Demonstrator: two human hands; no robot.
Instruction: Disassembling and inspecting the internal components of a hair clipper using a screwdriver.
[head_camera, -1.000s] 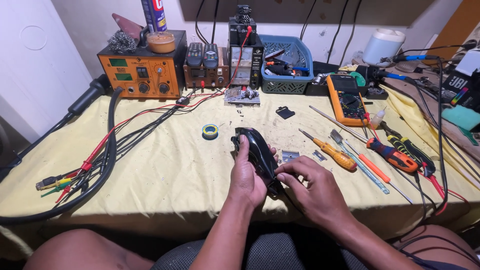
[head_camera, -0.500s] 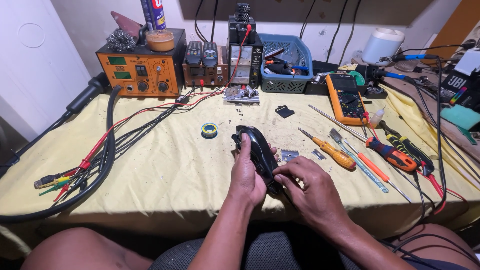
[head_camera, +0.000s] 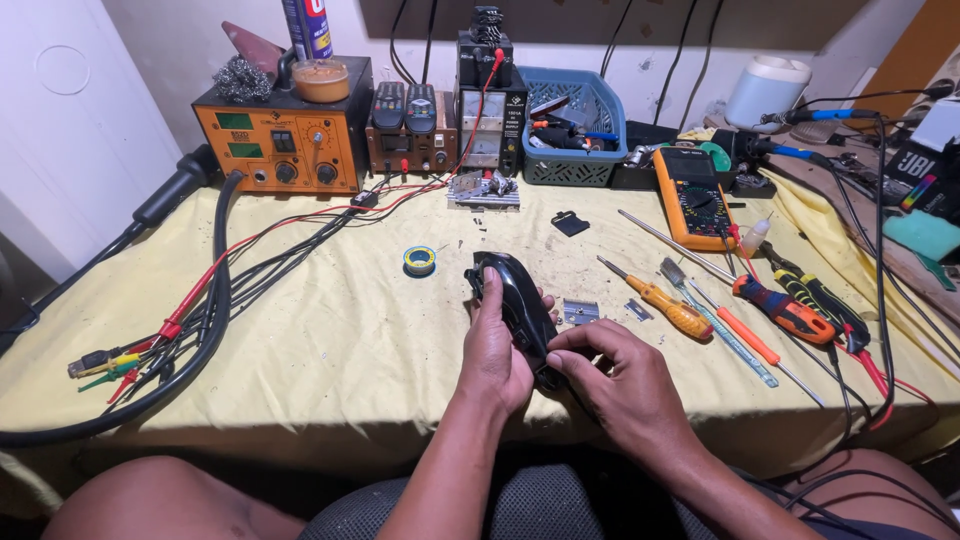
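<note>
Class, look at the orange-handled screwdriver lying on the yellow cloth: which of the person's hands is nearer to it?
Right. The right hand lies just below-left of the orange-handled screwdriver; the left hand is farther left, beyond the black device both hands grip.

The left hand (head_camera: 497, 350) grips a black hair clipper (head_camera: 515, 300) above the yellow table cloth (head_camera: 330, 340); the right hand (head_camera: 620, 385) pinches its near end. Screwdrivers (head_camera: 660, 305) and a small metal blade (head_camera: 580, 312) lie beside it.

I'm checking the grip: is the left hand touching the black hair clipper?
Touching. The head view shows the left hand wrapped around the black hair clipper, fingers curled over its body with no gap visible.
</note>
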